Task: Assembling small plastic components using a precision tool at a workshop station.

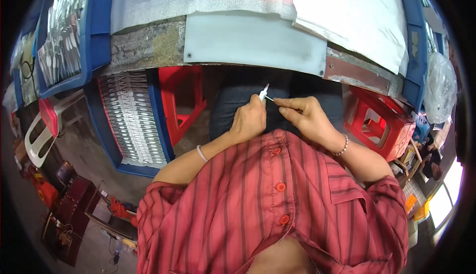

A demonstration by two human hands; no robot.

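In front of my body, over my lap, my left hand is closed around a small white tube with a narrow tip pointing up and away from me. My right hand pinches a thin rod between thumb and fingers. The rod's far end reaches to the white tube, close to my left fingertips. Whether the two touch or are joined, I cannot tell. Both hands are just short of the workbench's near edge, below a pale plate screwed to it.
White cloth covers much of the bench. A blue crate at the left holds rows of shiny metal pieces; another blue crate stands above it. Red stools flank my legs. A clear plastic bag hangs at the right.
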